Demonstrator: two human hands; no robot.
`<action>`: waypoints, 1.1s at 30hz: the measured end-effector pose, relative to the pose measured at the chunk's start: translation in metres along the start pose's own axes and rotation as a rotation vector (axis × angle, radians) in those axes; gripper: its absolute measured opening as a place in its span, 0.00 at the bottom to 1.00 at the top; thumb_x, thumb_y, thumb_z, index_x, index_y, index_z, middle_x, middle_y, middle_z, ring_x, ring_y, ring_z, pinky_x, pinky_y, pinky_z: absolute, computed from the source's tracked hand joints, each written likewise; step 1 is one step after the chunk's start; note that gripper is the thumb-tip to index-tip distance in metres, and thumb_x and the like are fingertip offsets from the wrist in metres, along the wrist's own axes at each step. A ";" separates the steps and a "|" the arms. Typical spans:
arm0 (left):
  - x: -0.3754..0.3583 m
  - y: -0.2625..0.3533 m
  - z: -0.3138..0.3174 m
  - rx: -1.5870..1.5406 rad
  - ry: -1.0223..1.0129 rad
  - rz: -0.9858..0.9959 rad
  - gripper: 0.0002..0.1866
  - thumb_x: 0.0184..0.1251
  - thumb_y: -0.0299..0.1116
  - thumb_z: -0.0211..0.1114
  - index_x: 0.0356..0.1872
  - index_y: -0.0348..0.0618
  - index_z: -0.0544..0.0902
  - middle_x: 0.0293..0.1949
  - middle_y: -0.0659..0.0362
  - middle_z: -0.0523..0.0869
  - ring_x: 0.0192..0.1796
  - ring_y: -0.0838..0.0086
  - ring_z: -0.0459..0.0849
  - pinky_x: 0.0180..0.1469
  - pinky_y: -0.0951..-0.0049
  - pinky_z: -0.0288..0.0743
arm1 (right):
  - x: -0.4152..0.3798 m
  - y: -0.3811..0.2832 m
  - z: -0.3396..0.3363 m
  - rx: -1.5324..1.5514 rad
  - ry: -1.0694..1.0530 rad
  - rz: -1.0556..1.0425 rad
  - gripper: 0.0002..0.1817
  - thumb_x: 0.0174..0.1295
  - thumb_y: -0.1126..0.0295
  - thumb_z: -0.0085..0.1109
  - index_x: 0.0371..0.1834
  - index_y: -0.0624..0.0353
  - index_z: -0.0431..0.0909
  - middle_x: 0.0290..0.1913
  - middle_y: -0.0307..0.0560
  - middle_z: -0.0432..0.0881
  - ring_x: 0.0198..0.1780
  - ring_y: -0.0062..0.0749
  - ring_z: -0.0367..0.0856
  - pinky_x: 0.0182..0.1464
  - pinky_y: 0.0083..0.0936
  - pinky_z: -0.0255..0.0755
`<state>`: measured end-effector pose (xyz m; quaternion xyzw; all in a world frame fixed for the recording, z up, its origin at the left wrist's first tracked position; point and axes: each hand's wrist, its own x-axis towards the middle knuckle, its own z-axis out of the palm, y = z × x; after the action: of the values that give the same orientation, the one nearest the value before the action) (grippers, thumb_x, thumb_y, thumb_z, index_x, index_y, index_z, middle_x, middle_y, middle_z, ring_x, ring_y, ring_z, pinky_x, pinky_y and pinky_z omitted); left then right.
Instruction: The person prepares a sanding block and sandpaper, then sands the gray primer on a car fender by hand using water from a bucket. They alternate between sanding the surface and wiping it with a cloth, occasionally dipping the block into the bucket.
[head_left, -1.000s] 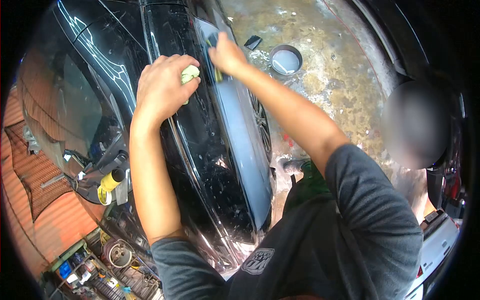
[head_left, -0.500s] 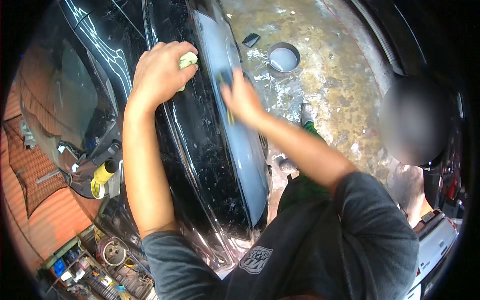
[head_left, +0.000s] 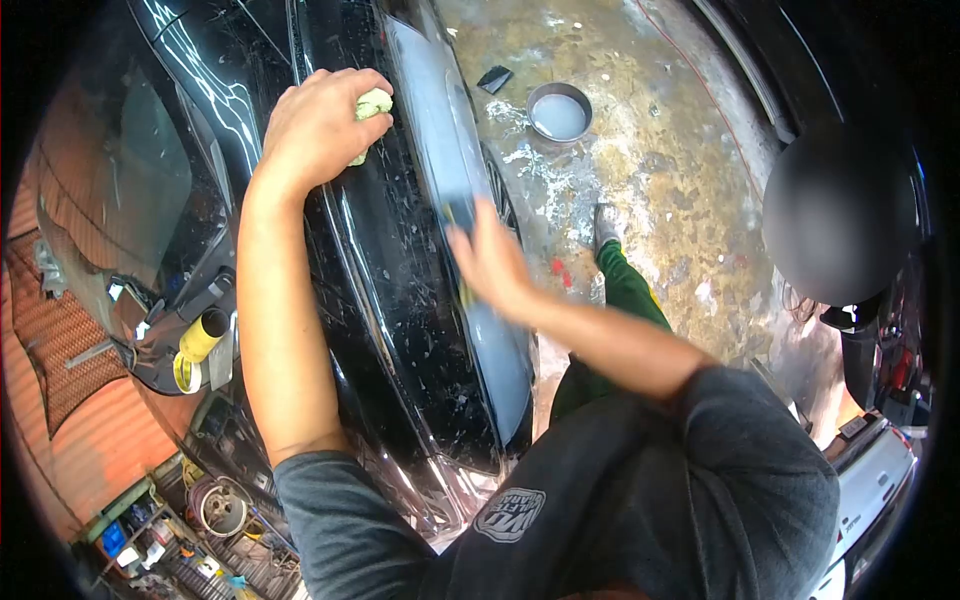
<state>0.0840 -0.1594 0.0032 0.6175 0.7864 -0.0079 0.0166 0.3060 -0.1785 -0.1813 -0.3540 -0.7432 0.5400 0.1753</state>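
Note:
My left hand (head_left: 320, 125) is closed around a crumpled pale green sponge (head_left: 374, 103) and rests on the black car body panel (head_left: 390, 260). My right hand (head_left: 492, 262) is blurred by motion over the grey-primed strip (head_left: 497, 365) along the car's side. Under its fingers lies a flat sanding block (head_left: 462, 222), dark with yellowish edges, pressed against the primed surface. The smear hides the block's exact outline.
On the stained floor (head_left: 670, 180) stand a round pan (head_left: 560, 112) of cloudy liquid and a small black piece (head_left: 494, 79). A yellow cup (head_left: 203, 335) and tape roll (head_left: 186, 373) sit at left. Another person (head_left: 840, 215) is at right, near a dark vehicle.
My right hand has moved down along the primed strip, toward me, with the block. My left hand stays on the panel with the sponge. The view has shifted slightly, showing more of my leg.

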 end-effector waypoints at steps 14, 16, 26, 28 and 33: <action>0.003 -0.004 0.009 0.041 -0.033 -0.027 0.17 0.65 0.45 0.69 0.53 0.55 0.87 0.52 0.57 0.90 0.59 0.55 0.84 0.65 0.58 0.75 | -0.130 0.059 0.005 0.403 -0.149 0.037 0.36 0.76 0.55 0.57 0.73 0.71 0.57 0.51 0.73 0.80 0.54 0.62 0.84 0.54 0.48 0.75; 0.003 0.000 0.008 0.036 -0.056 -0.042 0.18 0.66 0.43 0.69 0.55 0.53 0.87 0.51 0.54 0.89 0.59 0.57 0.83 0.63 0.60 0.75 | -0.115 0.057 0.005 0.392 -0.178 0.071 0.37 0.76 0.55 0.58 0.74 0.73 0.57 0.57 0.73 0.79 0.59 0.57 0.83 0.58 0.44 0.75; 0.007 0.000 0.009 -0.088 -0.093 -0.104 0.17 0.69 0.36 0.69 0.56 0.43 0.86 0.42 0.59 0.88 0.45 0.76 0.84 0.51 0.74 0.77 | -0.021 0.023 -0.013 0.448 -0.241 0.196 0.34 0.72 0.56 0.61 0.69 0.73 0.62 0.47 0.74 0.83 0.51 0.68 0.84 0.52 0.55 0.76; 0.008 -0.005 0.011 -0.164 -0.152 -0.130 0.17 0.70 0.36 0.69 0.56 0.41 0.85 0.42 0.61 0.87 0.44 0.78 0.83 0.50 0.76 0.76 | -0.118 0.053 0.003 0.404 -0.160 0.098 0.35 0.73 0.58 0.62 0.73 0.73 0.61 0.62 0.77 0.77 0.63 0.67 0.80 0.64 0.48 0.74; 0.007 -0.006 0.011 -0.083 -0.119 -0.060 0.17 0.70 0.35 0.69 0.56 0.41 0.85 0.41 0.62 0.87 0.43 0.79 0.82 0.49 0.77 0.76 | -0.126 0.060 0.003 0.454 -0.269 0.206 0.34 0.73 0.61 0.64 0.73 0.71 0.62 0.59 0.67 0.80 0.63 0.49 0.82 0.64 0.41 0.73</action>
<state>0.0773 -0.1545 -0.0083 0.5909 0.8017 -0.0124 0.0886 0.4110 -0.2605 -0.2231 -0.3046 -0.5799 0.7497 0.0941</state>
